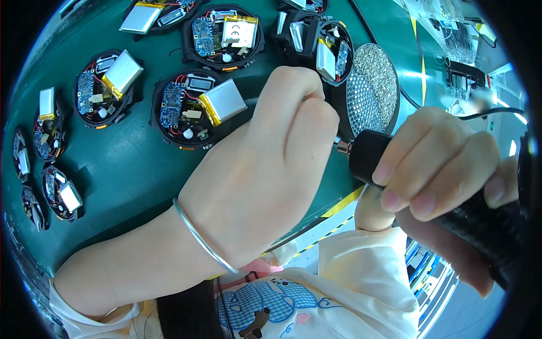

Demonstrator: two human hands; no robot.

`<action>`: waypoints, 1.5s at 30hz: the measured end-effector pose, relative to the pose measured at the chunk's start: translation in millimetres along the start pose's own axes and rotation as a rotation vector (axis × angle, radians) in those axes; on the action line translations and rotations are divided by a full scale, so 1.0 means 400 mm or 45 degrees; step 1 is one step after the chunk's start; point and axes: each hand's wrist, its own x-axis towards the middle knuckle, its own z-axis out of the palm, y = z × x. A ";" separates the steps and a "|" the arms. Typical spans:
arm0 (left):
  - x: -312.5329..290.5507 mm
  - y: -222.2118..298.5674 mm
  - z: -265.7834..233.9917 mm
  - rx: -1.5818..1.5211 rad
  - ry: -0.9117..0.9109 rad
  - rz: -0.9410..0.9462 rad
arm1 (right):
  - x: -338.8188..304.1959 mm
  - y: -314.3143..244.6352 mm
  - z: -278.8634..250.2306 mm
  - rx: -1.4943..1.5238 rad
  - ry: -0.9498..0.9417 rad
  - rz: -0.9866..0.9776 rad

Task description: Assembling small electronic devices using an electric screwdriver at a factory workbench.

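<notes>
My left hand (259,147) is closed, back of the hand up, with fingers curled in toward the driver's tip. What it pinches, if anything, is hidden behind the knuckles. My right hand (446,164) wraps around a black electric screwdriver (363,155), whose metal bit points left and reaches close to the left hand's fingers. Just beyond them lies a round black dish (396,85) with small silvery pieces and a perforated plate. A round black housing (337,52) with a battery and blue circuit board stands beside the dish. Another such housing (186,110) lies left of my left hand.
Several more housings with loose silver batteries sit on the green table mat (130,169), such as one housing (107,87) at left and one (224,37) at the back. A black cable (364,20) runs behind the dish. Clear plastic bags (446,25) lie at the far right.
</notes>
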 end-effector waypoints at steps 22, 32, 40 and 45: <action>0.001 0.032 -0.028 0.373 -0.098 0.315 | -0.014 -0.007 -0.030 0.352 0.590 -0.161; 0.170 0.017 -0.072 1.063 -0.219 0.420 | -0.077 0.001 -0.069 0.533 1.123 -0.198; 0.180 0.027 -0.088 1.129 -0.446 0.229 | -0.038 -0.005 -0.047 0.528 1.138 -0.138; 0.127 0.053 -0.097 1.100 -0.591 0.299 | -0.044 -0.008 -0.041 0.572 1.149 -0.108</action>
